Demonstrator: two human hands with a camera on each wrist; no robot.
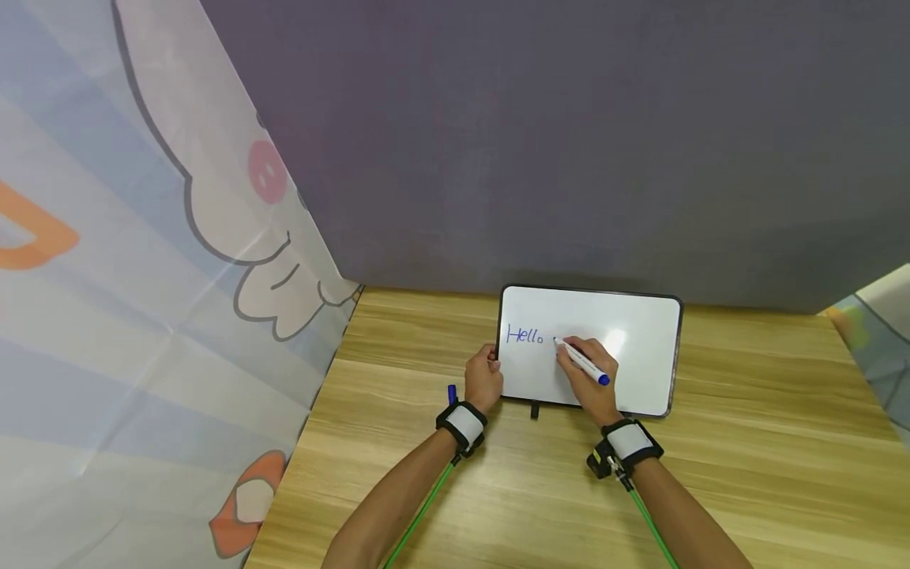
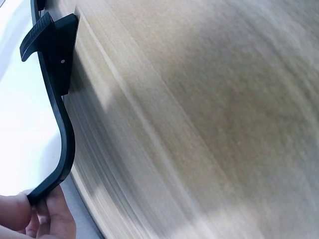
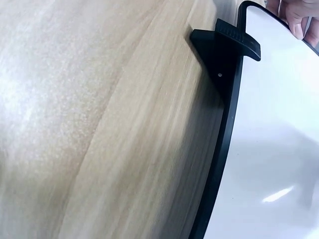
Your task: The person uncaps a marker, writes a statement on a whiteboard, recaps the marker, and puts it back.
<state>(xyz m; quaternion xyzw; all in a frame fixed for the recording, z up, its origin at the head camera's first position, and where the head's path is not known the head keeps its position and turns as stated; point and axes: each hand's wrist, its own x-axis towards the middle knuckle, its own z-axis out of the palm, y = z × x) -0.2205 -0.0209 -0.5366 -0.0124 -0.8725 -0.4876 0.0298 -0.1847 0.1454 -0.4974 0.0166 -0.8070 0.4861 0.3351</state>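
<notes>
A small whiteboard with a black frame bears the blue handwritten word "Hello" at its left. My left hand pinches the board's left edge between thumb and fingers; in the left wrist view this hand holds the black rim near a rounded corner. My right hand grips a white marker with a blue end. The marker's tip is at the board's surface, just right of the word. In the right wrist view the marker is out of sight.
A black stand foot juts from the board's lower edge. A blue, cap-like piece lies beside the left wrist, partly hidden by its band. The wooden table meets a dark grey panel behind and a printed cloth at left.
</notes>
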